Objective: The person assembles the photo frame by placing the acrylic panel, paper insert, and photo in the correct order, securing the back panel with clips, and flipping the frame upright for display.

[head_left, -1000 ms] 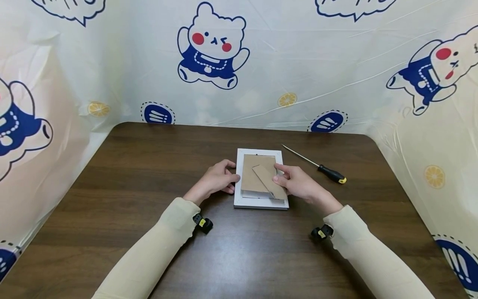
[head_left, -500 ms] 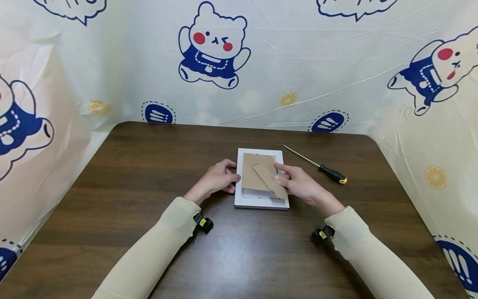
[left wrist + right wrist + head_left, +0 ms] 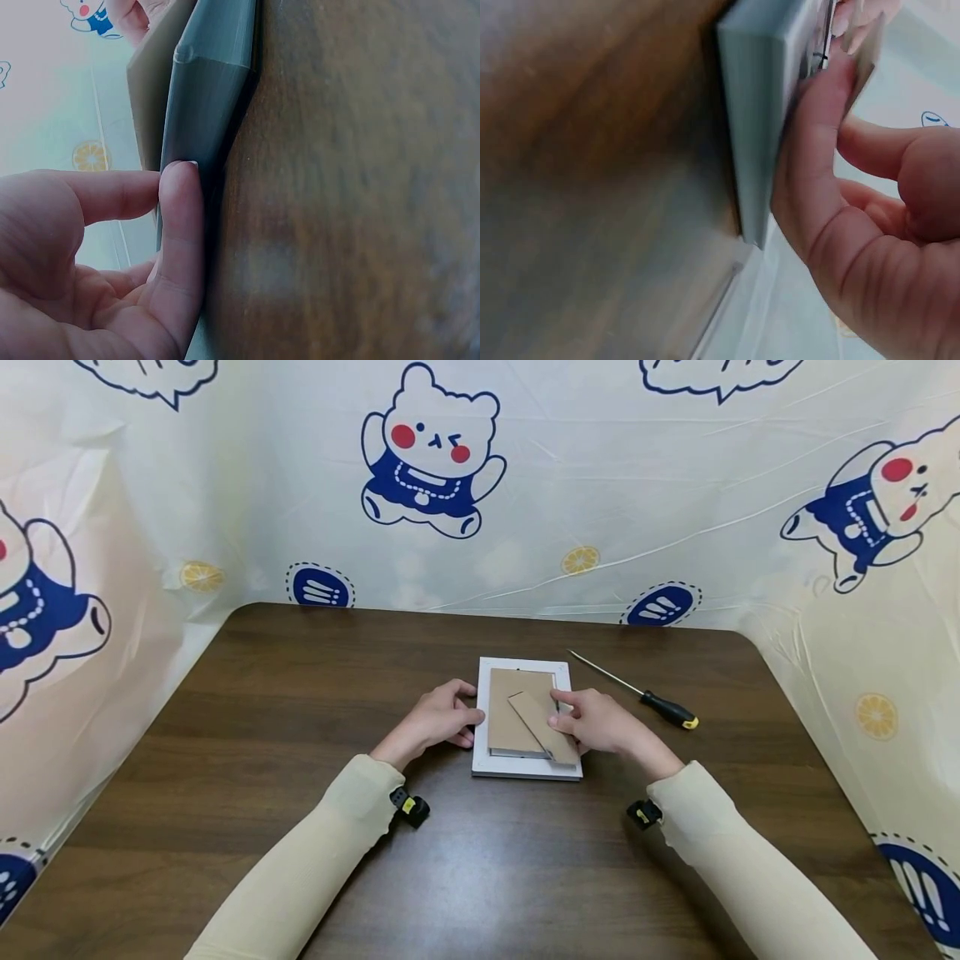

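While your left hand point(image 3: 441, 716) is pinching the white picture frame point(image 3: 517, 767), lying near the middle of the tabletop's point(image 3: 285, 718) far edge, your right hand point(image 3: 597, 722), almost closed, is pinching the cardboard easel back point(image 3: 517, 727). You should be going gently, so it isn't bending.

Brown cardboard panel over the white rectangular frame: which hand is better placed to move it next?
Probably the right hand: its grip holds the narrow brown cardboard strip across the panel. The left hand touches the frame at its left edge, perhaps steadying it.
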{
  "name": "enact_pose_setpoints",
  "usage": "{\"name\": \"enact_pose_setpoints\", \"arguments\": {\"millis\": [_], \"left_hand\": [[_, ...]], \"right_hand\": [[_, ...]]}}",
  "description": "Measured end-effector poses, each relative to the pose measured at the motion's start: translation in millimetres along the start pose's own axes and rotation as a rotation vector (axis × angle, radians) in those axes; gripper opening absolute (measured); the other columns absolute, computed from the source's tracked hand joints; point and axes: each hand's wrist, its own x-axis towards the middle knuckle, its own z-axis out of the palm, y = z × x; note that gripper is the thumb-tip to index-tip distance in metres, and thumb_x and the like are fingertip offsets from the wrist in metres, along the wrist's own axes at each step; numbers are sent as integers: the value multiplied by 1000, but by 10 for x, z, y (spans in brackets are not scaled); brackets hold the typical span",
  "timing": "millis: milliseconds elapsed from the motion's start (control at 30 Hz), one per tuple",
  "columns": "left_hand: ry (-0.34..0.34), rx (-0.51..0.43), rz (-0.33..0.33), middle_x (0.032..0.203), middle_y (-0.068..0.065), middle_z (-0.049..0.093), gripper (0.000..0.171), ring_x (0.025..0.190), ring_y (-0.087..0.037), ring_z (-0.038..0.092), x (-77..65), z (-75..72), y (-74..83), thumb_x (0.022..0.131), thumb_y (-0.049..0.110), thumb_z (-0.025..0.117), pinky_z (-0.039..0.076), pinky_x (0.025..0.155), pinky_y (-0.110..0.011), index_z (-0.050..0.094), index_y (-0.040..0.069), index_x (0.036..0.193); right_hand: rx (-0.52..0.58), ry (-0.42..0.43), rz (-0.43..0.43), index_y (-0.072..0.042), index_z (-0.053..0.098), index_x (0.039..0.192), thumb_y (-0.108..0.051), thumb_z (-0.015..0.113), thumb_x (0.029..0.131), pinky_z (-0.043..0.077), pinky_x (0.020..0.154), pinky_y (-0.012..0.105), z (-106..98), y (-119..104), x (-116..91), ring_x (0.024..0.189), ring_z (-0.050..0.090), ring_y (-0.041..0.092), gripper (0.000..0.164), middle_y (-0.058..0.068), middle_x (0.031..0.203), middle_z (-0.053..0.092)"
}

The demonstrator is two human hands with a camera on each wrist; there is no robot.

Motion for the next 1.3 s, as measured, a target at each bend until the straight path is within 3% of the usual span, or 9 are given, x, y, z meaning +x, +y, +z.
{"name": "enact_pose_setpoints", "arguments": {"millis": [233, 600, 833, 1000, 1300], "left_hand": [[1, 4, -1, 105, -16, 63, 54, 67, -17, 68, 1, 5, 6, 101, 12, 69, 65, 65, -29, 48, 3, 149], [2, -7, -10, 105, -16, 62, 54, 66, -17, 67, 14, 15, 2, 100, 12, 69, 65, 65, -29, 49, 4, 149], [-4, -6, -8, 105, -16, 63, 53, 66, -17, 67, 20, 22, 11, 101, 12, 68, 65, 66, -29, 49, 4, 149], [-2, -3, -6, 106, -17, 62, 52, 67, -17, 68, 13, 18, 9, 101, 11, 68, 65, 66, -30, 49, 3, 149], [-5, 0, -13, 108, -17, 65, 51, 68, -18, 69, 12, 15, 4, 103, 13, 68, 66, 67, -30, 49, 4, 149]], "right_hand": [[-62, -23, 32, -13, 37, 166, -27, 61, 110, 64, 74, 34, -79, -13, -3, 77, 69, 20, 62, 15, 98, 62], [-147, 19, 37, -15, 36, 167, -26, 63, 109, 59, 71, 34, -53, -58, -18, 68, 70, 19, 65, 17, 101, 63], [-171, 28, 23, -20, 42, 164, -28, 62, 110, 59, 82, 42, -50, -41, -52, 65, 72, 18, 59, 15, 98, 67], [-163, 8, 17, -16, 43, 164, -30, 60, 110, 60, 92, 48, -40, -32, -57, 66, 74, 17, 58, 13, 94, 66], [-132, 35, 4, -17, 45, 163, -29, 61, 110, 63, 87, 44, -26, 6, -49, 65, 74, 17, 57, 15, 100, 68]]}}
